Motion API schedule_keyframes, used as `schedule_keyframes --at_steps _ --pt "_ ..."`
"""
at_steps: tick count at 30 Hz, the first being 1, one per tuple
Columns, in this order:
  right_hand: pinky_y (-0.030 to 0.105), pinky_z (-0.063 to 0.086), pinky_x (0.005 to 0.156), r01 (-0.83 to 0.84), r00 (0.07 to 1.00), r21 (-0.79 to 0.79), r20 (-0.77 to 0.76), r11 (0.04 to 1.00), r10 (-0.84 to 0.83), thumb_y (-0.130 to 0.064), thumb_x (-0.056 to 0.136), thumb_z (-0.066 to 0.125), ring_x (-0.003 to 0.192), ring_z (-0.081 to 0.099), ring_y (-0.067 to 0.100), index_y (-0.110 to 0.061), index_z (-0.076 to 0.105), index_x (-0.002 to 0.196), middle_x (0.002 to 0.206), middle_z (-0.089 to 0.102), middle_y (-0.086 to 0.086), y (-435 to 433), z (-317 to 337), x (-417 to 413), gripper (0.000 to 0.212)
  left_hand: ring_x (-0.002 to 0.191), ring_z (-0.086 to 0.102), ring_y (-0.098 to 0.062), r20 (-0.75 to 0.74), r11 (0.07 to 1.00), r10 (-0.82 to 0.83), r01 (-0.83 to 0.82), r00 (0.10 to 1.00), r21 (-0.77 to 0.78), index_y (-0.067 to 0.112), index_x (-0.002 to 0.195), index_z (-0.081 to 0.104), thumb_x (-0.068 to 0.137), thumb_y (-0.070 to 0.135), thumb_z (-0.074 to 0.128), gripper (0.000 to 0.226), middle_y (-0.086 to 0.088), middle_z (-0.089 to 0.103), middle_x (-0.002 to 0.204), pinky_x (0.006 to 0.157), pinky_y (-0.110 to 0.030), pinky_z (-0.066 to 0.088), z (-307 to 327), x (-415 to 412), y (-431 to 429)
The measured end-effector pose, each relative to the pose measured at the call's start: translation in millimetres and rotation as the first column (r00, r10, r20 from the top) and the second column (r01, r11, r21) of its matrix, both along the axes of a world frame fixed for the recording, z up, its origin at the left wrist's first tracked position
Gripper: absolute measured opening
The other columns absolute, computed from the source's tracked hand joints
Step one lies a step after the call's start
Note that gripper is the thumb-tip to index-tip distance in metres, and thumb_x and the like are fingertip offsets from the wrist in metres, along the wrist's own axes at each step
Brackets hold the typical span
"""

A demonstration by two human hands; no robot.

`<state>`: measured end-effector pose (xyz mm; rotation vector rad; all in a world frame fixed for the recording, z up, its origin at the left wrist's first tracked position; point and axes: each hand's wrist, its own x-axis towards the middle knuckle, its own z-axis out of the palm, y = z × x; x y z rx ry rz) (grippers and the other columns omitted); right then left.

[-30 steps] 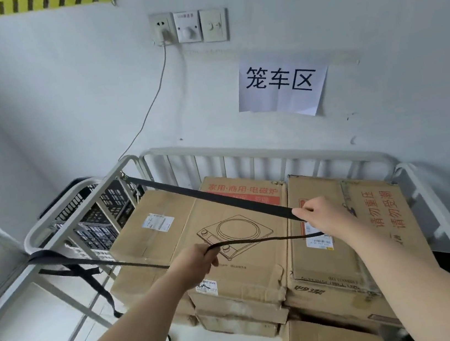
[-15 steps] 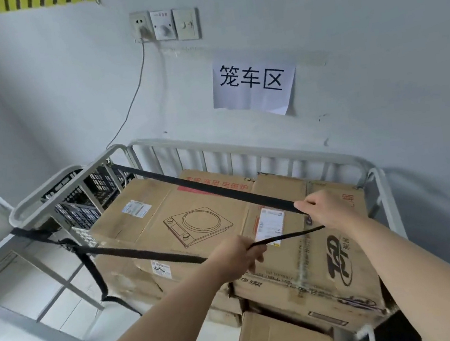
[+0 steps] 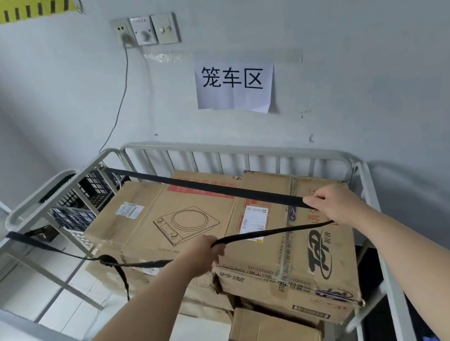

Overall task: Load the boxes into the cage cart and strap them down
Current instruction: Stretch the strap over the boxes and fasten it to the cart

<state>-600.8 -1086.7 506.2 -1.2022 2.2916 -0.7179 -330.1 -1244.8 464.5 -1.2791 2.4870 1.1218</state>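
Observation:
Several brown cardboard boxes are stacked inside the grey metal cage cart (image 3: 232, 152); the top middle box (image 3: 183, 213) shows a line drawing of a cooker, and a larger box (image 3: 301, 252) sits at the right. A black strap (image 3: 205, 186) runs from the cart's far left corner across the box tops to my right hand (image 3: 331, 204), which pinches it. The strap doubles back from there to my left hand (image 3: 204, 255), which grips it above the boxes' front edge. From my left hand it continues left to the cart's left rail.
The cart stands against a pale wall with a paper sign (image 3: 234, 82), a socket panel (image 3: 145, 31) and a hanging cable. Black plastic crates (image 3: 86, 198) sit beyond the left rail. Another box (image 3: 268, 340) lies low at the front.
The view has shifted right and closer. Both hands have moved rightward across the boxes, drawing the strap further toward the cart's right side, and the strap looks tauter.

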Motion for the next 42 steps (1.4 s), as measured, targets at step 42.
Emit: schedule_keyframes --at_steps 42 --pt "0.025 0.041 0.048 -0.196 0.977 0.134 0.109 0.971 0.183 -0.035 0.099 0.045 0.054 0.056 0.017 -0.013 0.047 0.064 0.059 0.045 0.000 -149 -54 116 0.042 0.069 0.053 -0.022 0.069 0.942 0.334 -0.335 0.940 0.002 0.013 0.090 0.062 0.096 0.018 0.047 0.017 -0.003 0.057 0.075 0.059 -0.027 0.039 -97 123 -46"
